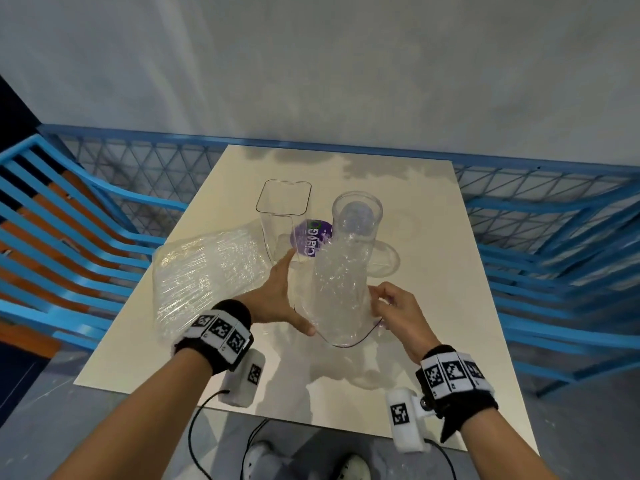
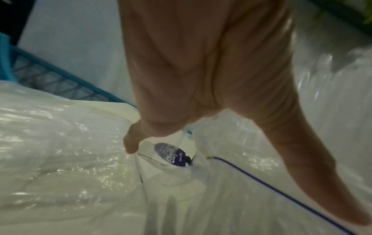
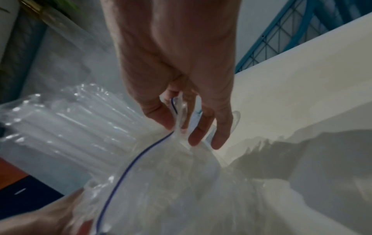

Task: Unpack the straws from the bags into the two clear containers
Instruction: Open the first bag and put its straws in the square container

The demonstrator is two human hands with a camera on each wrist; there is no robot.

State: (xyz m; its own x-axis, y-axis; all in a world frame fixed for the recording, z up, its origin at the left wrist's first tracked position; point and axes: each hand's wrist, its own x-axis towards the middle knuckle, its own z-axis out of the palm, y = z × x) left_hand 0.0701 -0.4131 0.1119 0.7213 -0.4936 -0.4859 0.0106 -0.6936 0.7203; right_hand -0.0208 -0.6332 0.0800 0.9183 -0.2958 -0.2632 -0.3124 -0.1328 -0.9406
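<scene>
A clear zip bag of clear straws (image 1: 337, 289) is held up above the white table (image 1: 433, 306), its far end leaning against the round clear container (image 1: 357, 213). My left hand (image 1: 289, 296) holds the bag's left side, fingers running along it and thumb at the blue-lined rim (image 2: 261, 179). My right hand (image 1: 384, 306) pinches the rim's right corner (image 3: 179, 120) between thumb and fingers. The square clear container (image 1: 284, 209) stands just left of the round one. A second, full bag of straws (image 1: 204, 275) lies at the table's left edge. Whether any straws are in either container is unclear.
A purple round label (image 1: 310, 237) shows between the containers. A flat clear lid (image 1: 386, 261) lies beside the round container. Blue metal chairs and mesh railing (image 1: 104, 216) ring the table on three sides. A pale wall rises behind.
</scene>
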